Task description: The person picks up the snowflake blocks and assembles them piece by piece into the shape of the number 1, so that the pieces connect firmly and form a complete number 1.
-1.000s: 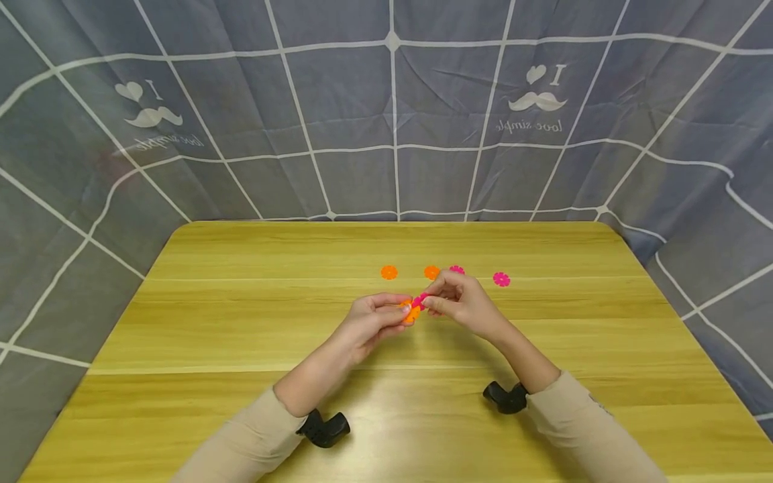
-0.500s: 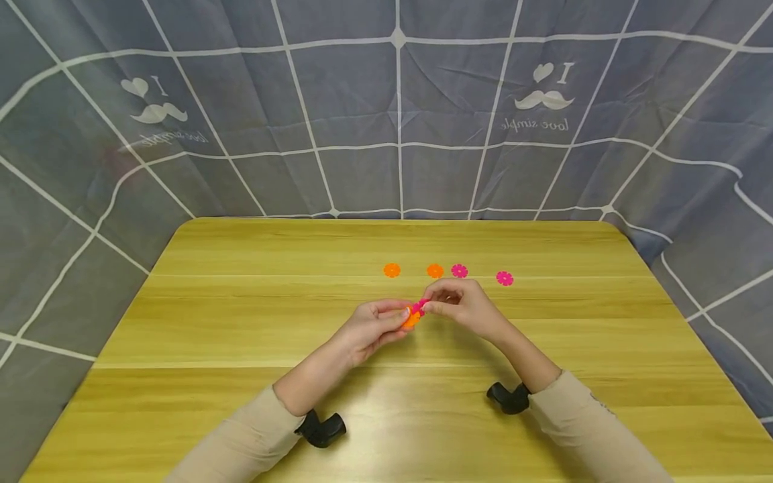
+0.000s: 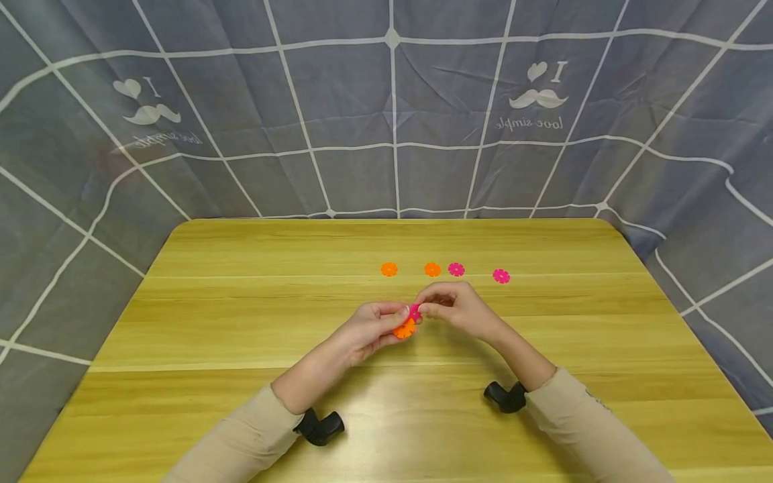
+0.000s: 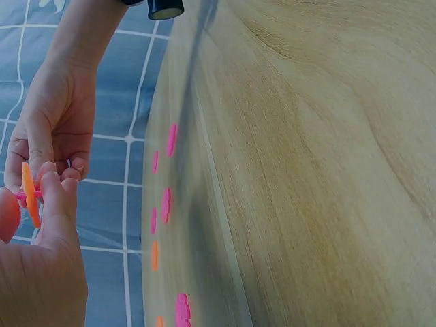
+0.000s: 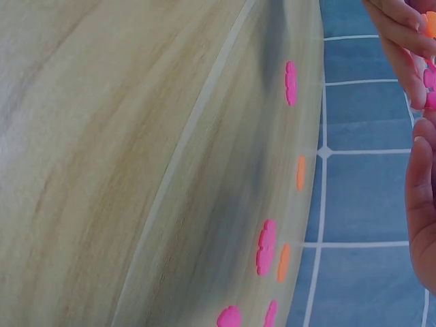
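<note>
In the head view, my left hand (image 3: 370, 330) holds a notched orange disc (image 3: 404, 330) between thumb and fingers above the table. A notched pink disc (image 3: 415, 312) meets its upper edge, and my right hand (image 3: 460, 310) pinches that pink piece with thumb and forefinger. Seen from the left wrist, the orange disc (image 4: 29, 193) stands edge-on, with a strip of pink crossing it. Fingers cover part of both discs. At the right wrist view's edge, pink lobes (image 5: 430, 78) show between the two hands, below a bit of orange.
Beyond the hands lie two orange discs (image 3: 389, 269) and two pink discs (image 3: 456, 269) in a loose row. More pink discs (image 4: 182, 310) show in the wrist views. The wooden table (image 3: 241, 268) ends at a grey grid-patterned curtain (image 3: 356, 181). Black wrist mounts (image 3: 321, 428) hang at both sleeves.
Both hands have drawn slightly nearer the body with the discs. The orange disc has turned to show more of its face. My right hand no longer covers the pink disc on the table.
</note>
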### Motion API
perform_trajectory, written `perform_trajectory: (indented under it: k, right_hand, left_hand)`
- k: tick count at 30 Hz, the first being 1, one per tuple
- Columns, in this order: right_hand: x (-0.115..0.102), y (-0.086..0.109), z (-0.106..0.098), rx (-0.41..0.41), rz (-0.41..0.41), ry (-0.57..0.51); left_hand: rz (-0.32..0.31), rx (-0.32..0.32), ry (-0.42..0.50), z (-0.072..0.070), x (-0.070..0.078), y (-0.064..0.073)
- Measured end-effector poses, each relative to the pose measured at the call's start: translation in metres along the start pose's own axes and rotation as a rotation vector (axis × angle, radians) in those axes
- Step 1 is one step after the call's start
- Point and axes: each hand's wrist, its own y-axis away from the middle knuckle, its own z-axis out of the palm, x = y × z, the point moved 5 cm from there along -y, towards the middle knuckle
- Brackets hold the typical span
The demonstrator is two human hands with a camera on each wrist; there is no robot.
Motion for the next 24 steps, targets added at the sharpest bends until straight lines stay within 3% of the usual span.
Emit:
perform_trajectory:
  k: [11, 24]
  right_hand:
    - [0.002, 0.001, -0.001, 0.009, 0.021, 0.042]
    - [0.021, 0.014, -0.033, 0.046, 0.124, 0.140]
  left_hand:
    - [0.020, -0.054, 0.010, 0.003, -0.001, -0.001]
    - [-0.001, -0.010, -0.033, -0.005, -0.006, -0.003]
